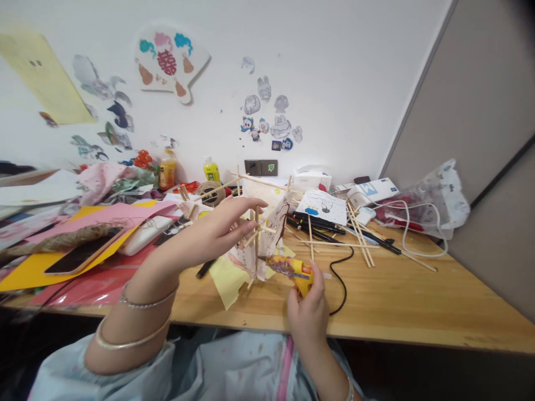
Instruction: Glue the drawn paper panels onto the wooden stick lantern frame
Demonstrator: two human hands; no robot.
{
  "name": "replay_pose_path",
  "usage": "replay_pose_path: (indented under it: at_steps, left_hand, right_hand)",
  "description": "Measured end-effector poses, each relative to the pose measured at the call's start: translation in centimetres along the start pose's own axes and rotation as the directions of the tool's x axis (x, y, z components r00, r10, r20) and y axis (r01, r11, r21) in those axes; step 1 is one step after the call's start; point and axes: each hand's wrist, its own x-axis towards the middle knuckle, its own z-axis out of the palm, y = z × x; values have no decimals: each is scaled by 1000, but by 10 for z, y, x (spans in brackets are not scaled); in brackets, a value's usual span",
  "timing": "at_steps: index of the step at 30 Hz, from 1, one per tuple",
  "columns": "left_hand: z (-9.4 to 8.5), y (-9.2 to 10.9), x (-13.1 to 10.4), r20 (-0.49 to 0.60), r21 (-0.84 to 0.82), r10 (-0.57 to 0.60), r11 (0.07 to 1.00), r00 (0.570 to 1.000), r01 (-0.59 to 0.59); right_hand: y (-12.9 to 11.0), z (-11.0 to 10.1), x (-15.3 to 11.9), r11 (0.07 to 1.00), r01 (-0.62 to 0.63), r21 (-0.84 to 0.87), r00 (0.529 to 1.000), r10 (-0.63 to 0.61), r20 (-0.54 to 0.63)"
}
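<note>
A small frame of wooden sticks with drawn paper panels point(273, 225) stands near the desk's front middle, on a pale yellow sheet point(225, 281). My left hand point(228, 223) is closed at the top of an upright stick point(257, 239) of this frame, fingers pinched on it. In my right hand point(308, 303) is a yellow glue gun point(301, 275), its stained nozzle end pointing left at the lower part of the frame. Whether the nozzle touches the frame cannot be made out.
Loose sticks point(361, 236), black pens point(317, 224) and a black cable point(345, 281) lie to the right. Coloured paper point(25, 273), a phone point(83, 253) and a white device point(146, 234) crowd the left. Behind stand bottles point(167, 170) against the wall.
</note>
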Motion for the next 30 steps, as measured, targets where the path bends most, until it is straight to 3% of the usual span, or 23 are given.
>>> replay_pose_path:
  at_steps: [9,14,20,27,30]
  left_hand:
    - [1,0,1,-8,-12,4,1000,1000,-4]
    - [1,0,0,-18,6,11,1000,1000,-10]
    - [1,1,-1,-14,1,-2,1000,1000,2]
    - [1,2,0,-6,-17,-18,1000,1000,18]
    - [2,-1,-1,-16,-6,3,1000,1000,-3]
  right_hand:
    - [-1,-4,1,996,75,-47,997,-75,14]
    - [-1,-11,2,963,209,-170,978,-204,50]
    - [4,-20,0,866,389,-316,921,-373,111]
    - [6,-21,-2,822,502,-268,864,-463,198]
    - [10,-25,-3,831,522,-193,851,-493,182]
